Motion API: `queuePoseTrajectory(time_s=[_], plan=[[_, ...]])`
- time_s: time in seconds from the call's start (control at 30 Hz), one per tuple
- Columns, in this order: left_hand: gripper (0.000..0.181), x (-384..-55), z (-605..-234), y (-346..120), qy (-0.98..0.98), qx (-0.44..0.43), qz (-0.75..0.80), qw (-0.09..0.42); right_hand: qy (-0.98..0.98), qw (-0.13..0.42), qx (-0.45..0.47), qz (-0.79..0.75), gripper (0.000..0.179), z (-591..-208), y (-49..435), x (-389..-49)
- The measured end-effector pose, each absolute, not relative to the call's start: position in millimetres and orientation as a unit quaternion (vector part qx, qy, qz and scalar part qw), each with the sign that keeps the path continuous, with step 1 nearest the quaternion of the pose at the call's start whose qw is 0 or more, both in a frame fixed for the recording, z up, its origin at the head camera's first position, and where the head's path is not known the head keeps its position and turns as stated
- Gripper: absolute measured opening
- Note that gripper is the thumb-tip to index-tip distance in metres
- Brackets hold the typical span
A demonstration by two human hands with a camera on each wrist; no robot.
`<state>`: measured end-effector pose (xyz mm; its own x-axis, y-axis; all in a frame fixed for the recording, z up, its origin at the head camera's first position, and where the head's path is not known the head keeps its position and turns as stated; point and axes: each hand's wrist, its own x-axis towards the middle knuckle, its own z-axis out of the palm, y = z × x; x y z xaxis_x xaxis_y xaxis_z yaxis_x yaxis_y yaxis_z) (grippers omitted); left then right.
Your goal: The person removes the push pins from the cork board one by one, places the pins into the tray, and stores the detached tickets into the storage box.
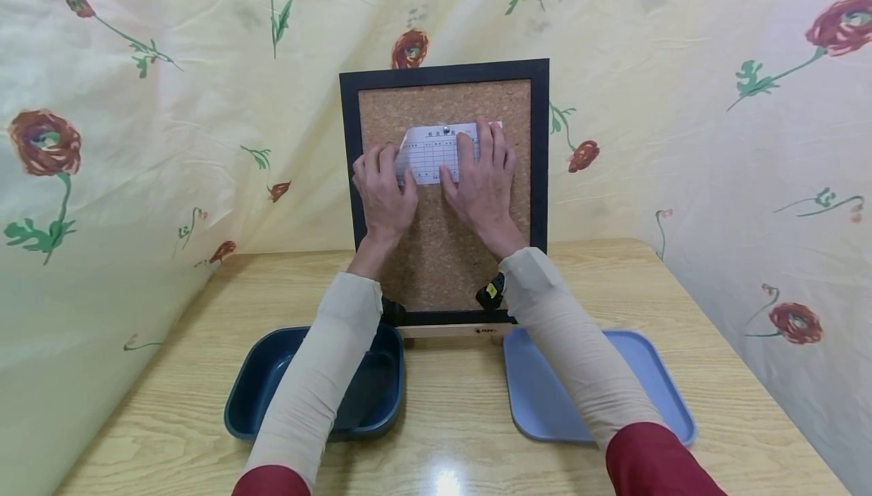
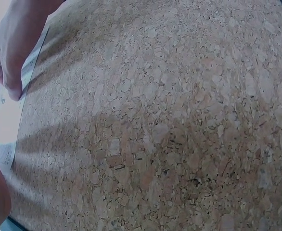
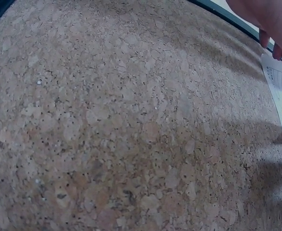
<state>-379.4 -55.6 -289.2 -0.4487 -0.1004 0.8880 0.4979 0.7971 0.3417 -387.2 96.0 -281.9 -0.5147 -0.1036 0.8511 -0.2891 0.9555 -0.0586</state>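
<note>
A white paper slip with a printed grid [image 1: 428, 155] lies against the cork board [image 1: 436, 254], with a round silver pin [image 1: 446, 130] at its top middle. Its upper left corner looks slightly bent. My left hand [image 1: 383, 191] rests at the slip's left end, thumb near the lower edge. Over the right part of the slip, my right hand [image 1: 482, 182] presses with spread fingers and covers some of the print. In the left wrist view the right hand [image 2: 18, 48] touches the slip [image 2: 11, 115]. The left hand [image 3: 271, 24] appears at the slip's corner in the right wrist view.
The black-framed board stands upright on a pale wooden base [image 1: 453, 331]. A dark blue bin [image 1: 235, 397] sits under my left forearm, and a light blue tray [image 1: 633, 360] under my right. Flowered cloth [image 1: 272, 102] hangs behind and beside the wooden table [image 1: 450, 405].
</note>
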Motion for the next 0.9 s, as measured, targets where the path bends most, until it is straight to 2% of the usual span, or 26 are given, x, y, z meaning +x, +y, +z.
queuePoseTrajectory(time_s=[0.27, 0.9], plan=[[0.031, -378.0, -286.1, -55.2, -0.805, -0.127, -0.322, 0.481, -0.864, 0.481, 0.112, 0.094, 0.053, -282.3, 95.0, -388.0], [0.033, -377.3, -284.1, -56.7, -0.801, -0.131, -0.349, 0.468, -0.856, 0.489, 0.110, 0.127, 0.049, -281.3, 92.2, -389.4]])
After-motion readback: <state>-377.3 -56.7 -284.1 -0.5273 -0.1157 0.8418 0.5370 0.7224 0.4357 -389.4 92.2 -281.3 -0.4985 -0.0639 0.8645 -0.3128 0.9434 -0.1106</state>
